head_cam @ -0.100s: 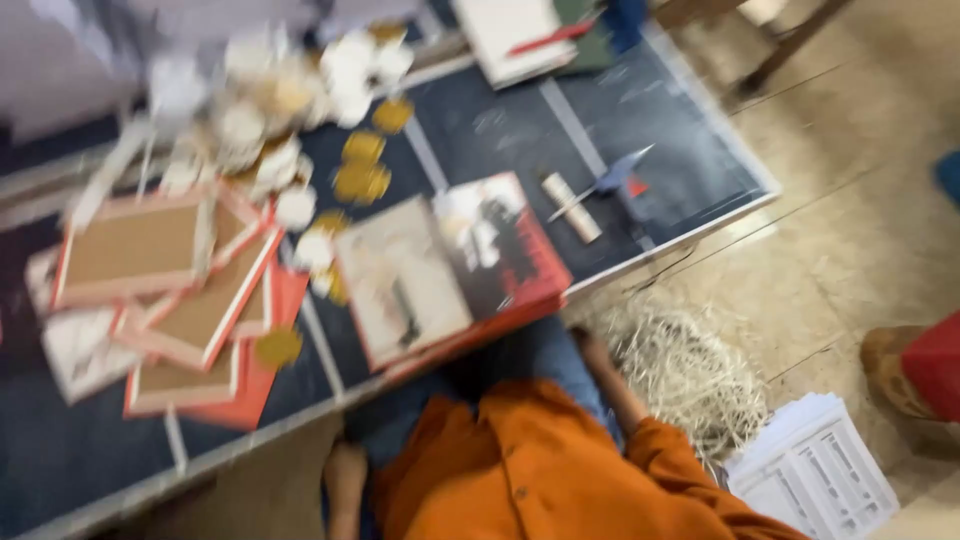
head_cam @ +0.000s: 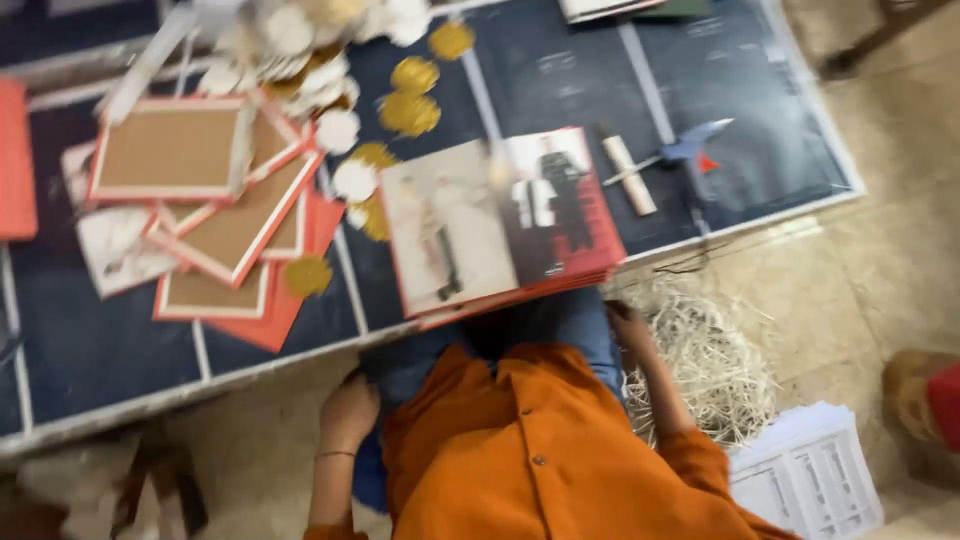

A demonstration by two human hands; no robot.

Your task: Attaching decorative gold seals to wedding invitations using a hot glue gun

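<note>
Dark blue matting with white lines covers the low surface (head_cam: pixel 760 130), which stands on a beige tiled floor; the view is motion-blurred.

Hands: our left hand (head_cam: pixel 345 410) lies at 7 o'clock on the knee, beside the orange shirt (head_cam: pixel 540 460). We cannot tell whether its fingers are curled or slack. Our right hand (head_cam: pixel 628 322) sits just right of centre, below the surface edge and against a heap of pale shredded straw (head_cam: pixel 710 370). Its fingers are hidden by blur, so we cannot tell their state, nor whether they grasp any strands.

Nearest item above both hands: a stack of red-edged booklets (head_cam: pixel 500 220), top one showing photographs, overhanging the near edge of the surface.

Assessment: the straw looks very light, loose and springy. It would likely shed strands, so we judge it best gathered as a bunch from underneath. The booklets appear stiff, flat and moderately heavy as a stack, and best gripped at the overhanging edge.

Also noted: red-bordered brown cards (head_cam: pixel 200 160) at 10 o'clock, gold discs (head_cam: pixel 410 100) at 12, a paper scroll (head_cam: pixel 630 175) at 1, and white printed sheets (head_cam: pixel 810 480) at 5.
</note>
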